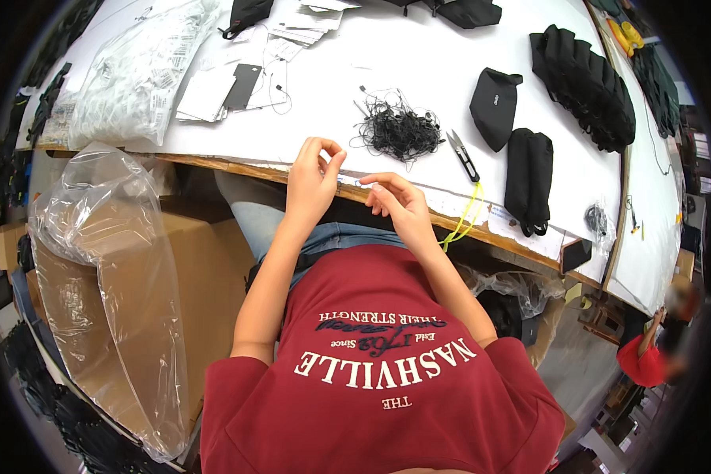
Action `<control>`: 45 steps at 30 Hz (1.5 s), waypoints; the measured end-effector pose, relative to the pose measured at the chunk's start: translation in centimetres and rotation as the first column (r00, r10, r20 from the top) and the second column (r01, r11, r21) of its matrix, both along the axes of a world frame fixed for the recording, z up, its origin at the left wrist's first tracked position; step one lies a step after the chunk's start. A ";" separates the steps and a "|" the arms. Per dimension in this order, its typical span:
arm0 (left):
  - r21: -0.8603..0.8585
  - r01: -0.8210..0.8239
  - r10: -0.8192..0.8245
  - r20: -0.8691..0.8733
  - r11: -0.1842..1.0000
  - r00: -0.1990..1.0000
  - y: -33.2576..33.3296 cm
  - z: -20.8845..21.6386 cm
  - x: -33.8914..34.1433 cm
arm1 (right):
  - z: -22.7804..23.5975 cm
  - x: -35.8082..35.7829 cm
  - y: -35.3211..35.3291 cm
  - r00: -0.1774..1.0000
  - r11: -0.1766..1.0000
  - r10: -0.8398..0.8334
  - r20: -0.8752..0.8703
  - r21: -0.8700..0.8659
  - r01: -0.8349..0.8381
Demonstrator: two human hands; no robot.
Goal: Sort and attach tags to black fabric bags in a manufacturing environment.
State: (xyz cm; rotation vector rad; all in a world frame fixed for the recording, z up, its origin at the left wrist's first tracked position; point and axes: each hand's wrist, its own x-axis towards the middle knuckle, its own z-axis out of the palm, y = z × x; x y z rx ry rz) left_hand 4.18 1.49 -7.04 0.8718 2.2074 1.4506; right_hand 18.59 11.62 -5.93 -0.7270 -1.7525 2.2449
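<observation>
White-topped bench (245, 142), worn wooden front edge, bowed by the lens; its far side is cut off at the top. Black fisheye rim eats the corners, so the room at both sides is hard to read. At far right another person in a red top (642, 361) is small and blurred.

Black cord tangle (395, 130), thin wiry loops with small dark tips, sits on the bench just beyond the hands; single strands can't be traced through the heap. Snips (464, 160) lie just right of it, blades pointing away, dark handle, yellow-green cord (470, 217) hanging over the edge.

Right of those: a flat matte-black fabric pouch (494, 107), a puffy black pair (521, 178), and a ribbed row of black pouches (584, 87). Left: fanned white cards (205, 91) and a crinkled clear bag (130, 79), contents hard to make out. Below the bench, glossy plastic film (138, 316) partly covers a cardboard box (213, 268).

Both forearms reach up to the front edge. Left hand (316, 175): raised, fingers bent, thumb near fingertips. Right hand (401, 207): lower, fingers curled, pointing left. Hands apart. Grip on either: can't tell whether a thin strand is pinched.
</observation>
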 end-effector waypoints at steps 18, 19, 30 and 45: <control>0.130 0.041 -0.057 0.123 0.991 0.991 1.3 -0.2 -1.0 | 1.6 -0.7 0.9 0.989 0.857 -0.131 -0.076 0.493 0.151; 0.233 0.047 -0.104 0.239 0.971 0.965 1.2 0.3 -0.6 | 1.8 -1.4 1.0 0.982 0.823 -0.140 -0.129 0.537 0.188; 0.550 -0.029 -0.332 0.545 0.835 0.770 0.2 1.5 1.4 | 3.3 -3.1 2.0 0.997 0.788 -0.052 -0.062 0.611 0.079; -0.553 -0.377 0.045 -0.522 0.743 0.852 -5.8 -1.7 -23.7 | 10.7 -6.2 12.2 0.974 0.604 -0.189 -0.121 0.768 0.213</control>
